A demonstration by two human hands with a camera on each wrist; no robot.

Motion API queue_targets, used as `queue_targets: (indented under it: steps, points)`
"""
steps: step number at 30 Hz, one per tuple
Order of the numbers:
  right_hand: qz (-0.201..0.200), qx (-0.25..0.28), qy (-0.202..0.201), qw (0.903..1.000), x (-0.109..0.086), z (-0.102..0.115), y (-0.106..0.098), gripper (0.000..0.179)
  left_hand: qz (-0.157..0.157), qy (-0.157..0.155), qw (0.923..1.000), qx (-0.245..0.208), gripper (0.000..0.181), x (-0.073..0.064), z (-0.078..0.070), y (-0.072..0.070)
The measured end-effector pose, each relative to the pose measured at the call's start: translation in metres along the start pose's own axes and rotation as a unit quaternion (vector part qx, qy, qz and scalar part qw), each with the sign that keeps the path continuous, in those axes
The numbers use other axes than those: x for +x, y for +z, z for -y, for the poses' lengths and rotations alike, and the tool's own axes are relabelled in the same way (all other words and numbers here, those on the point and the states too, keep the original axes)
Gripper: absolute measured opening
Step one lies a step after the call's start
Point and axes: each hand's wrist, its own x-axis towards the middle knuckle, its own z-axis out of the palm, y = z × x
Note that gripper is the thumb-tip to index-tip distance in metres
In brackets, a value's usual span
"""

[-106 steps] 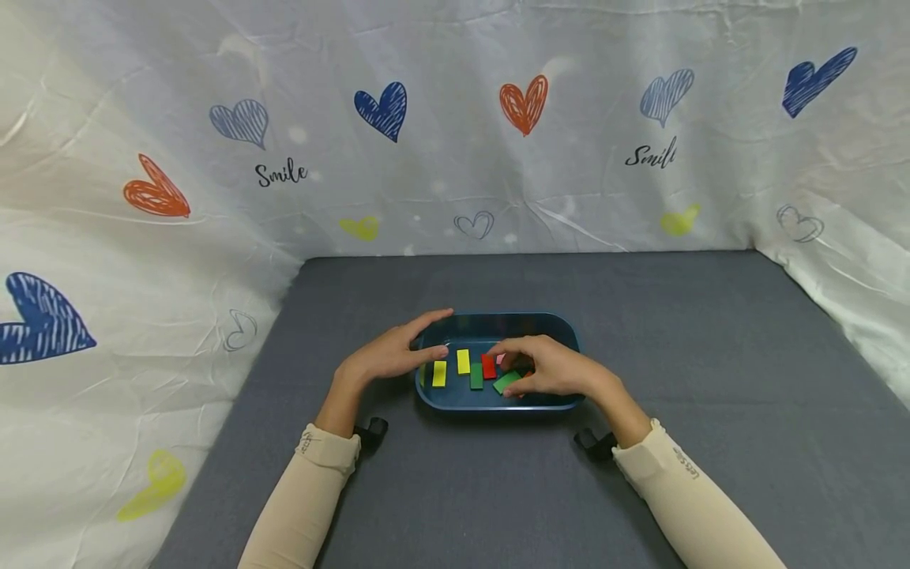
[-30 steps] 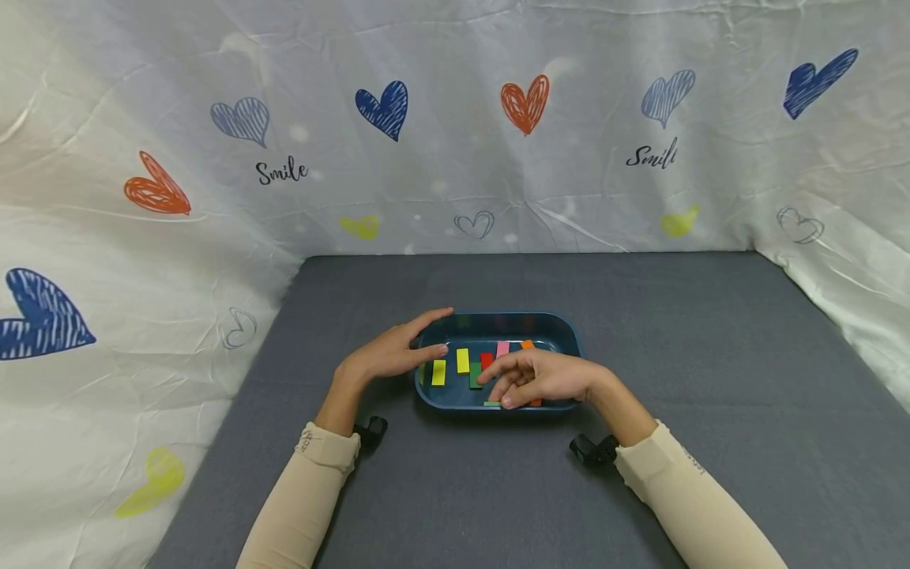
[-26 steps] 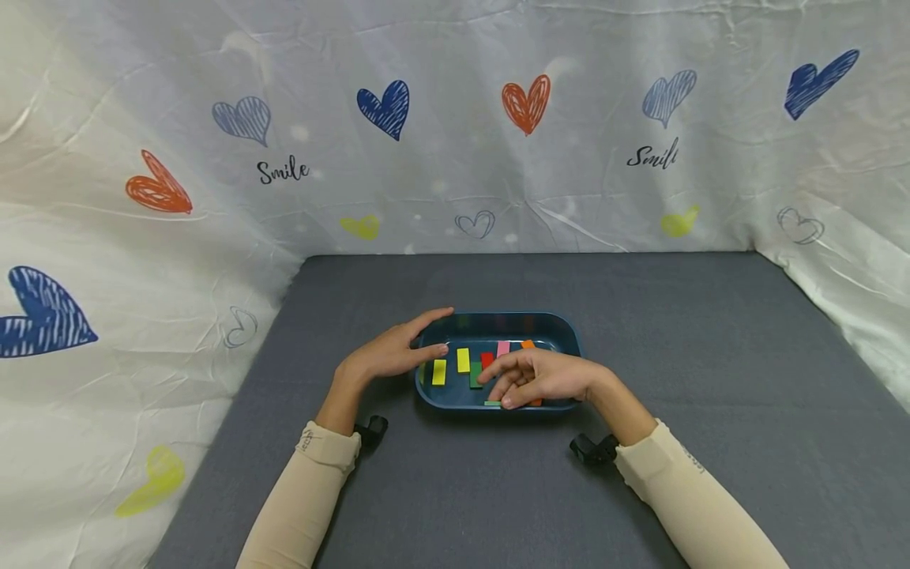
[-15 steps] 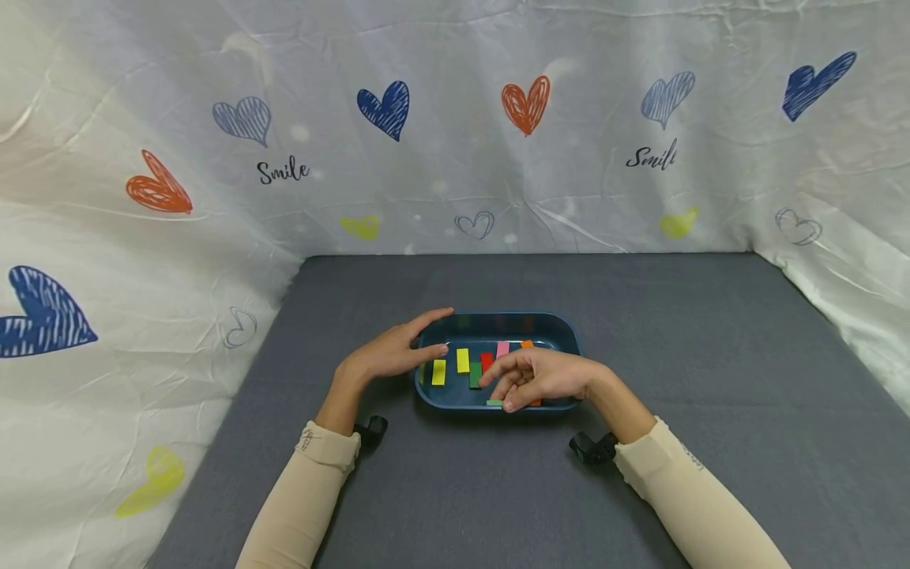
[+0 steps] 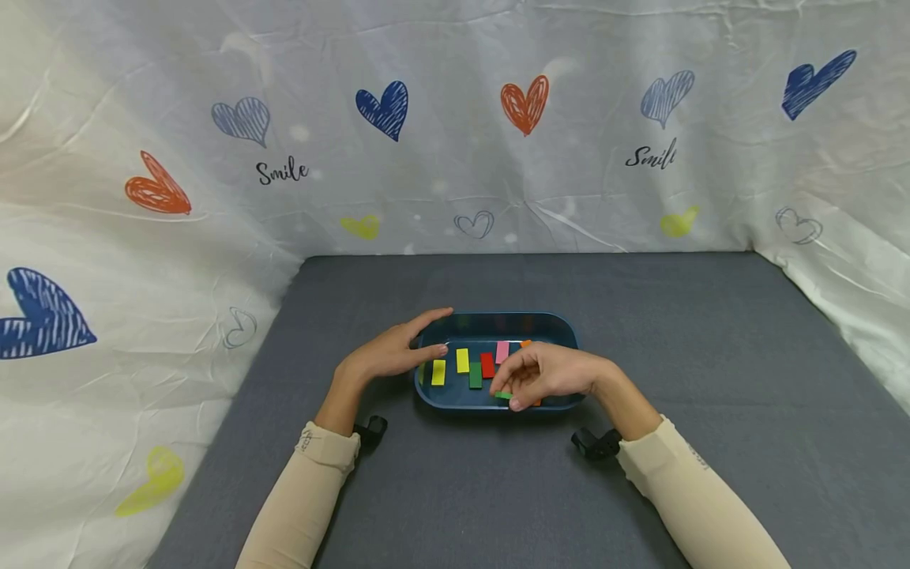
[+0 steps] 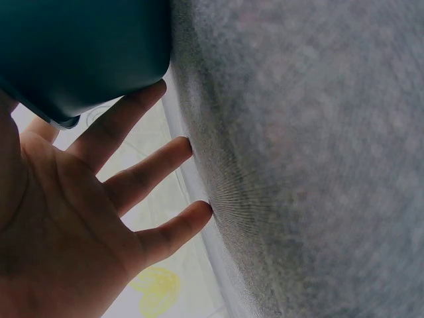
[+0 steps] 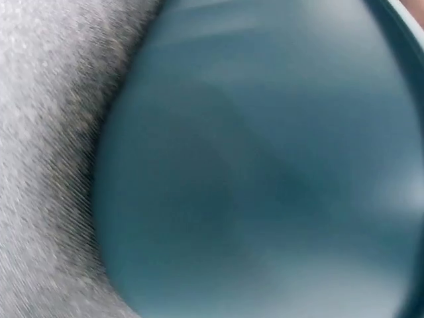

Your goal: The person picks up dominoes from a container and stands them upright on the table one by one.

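A dark blue-green tray point(image 5: 512, 314) holds several small flat rectangular blocks. My left hand point(image 5: 387, 353) lies at its left end, thumb over the rim; in the left wrist view, straight fingers point(image 6: 162, 165) spread beside the tray's outer wall point(image 6: 86, 53). Over the tray's right half, my right hand point(image 5: 558, 373) pinches a green block point(image 5: 503, 395) between thumb and fingertips. Two yellow blocks point(image 5: 438, 372), a dark green block point(image 5: 475, 375), a red block point(image 5: 486, 365) and a pink block point(image 5: 502, 352) lie to its left. Orange pieces point(image 5: 526, 343) are partly hidden by the right hand.
A grey cloth-covered table point(image 5: 455, 490) carries the tray. White curtains point(image 5: 455, 174) printed with hearts hang behind and at the sides. Tray wall point(image 7: 252, 165) fills most of the right wrist view. Black wrist straps point(image 5: 596, 444) sit below both hands.
My right hand went from the middle of the tray to its front wall with the green block, then drew slightly back and up, uncovering the red block. The left hand has stayed put.
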Motion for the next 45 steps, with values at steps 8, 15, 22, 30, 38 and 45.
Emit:
queue_targets:
  steps: [8, 15, 22, 30, 38, 45]
  points:
    - [-0.086, -0.004, -0.035, 0.9957, -0.02, 0.006, -0.013, 0.031, -0.004, -0.004, 1.0, 0.006, 0.071, 0.0, 0.001, 0.0]
    - [-0.251, -0.015, -0.083, 0.9643, -0.051, 0.005, -0.029, 0.03, 0.0, -0.005, 1.0, 0.003, 0.07, 0.0, 0.001, 0.0]
    - [-0.388, -0.02, -0.09, 0.9171, -0.076, -0.014, -0.043, 0.03, 0.004, -0.005, 1.0, -0.002, 0.07, 0.001, -0.001, 0.001]
    - [-0.421, -0.06, -0.052, 0.9037, -0.089, -0.046, -0.053, 0.031, 0.004, -0.011, 0.9999, -0.003, 0.07, 0.001, 0.001, 0.001]
    - [-0.411, -0.09, -0.028, 0.9065, -0.095, -0.062, -0.062, 0.04, 0.004, -0.01, 0.9999, 0.001, 0.07, 0.0, 0.001, 0.0]
    - [-0.406, -0.11, 0.013, 0.9072, -0.096, -0.07, -0.065, 0.038, 0.007, -0.013, 0.9999, -0.003, 0.069, 0.0, 0.0, 0.0]
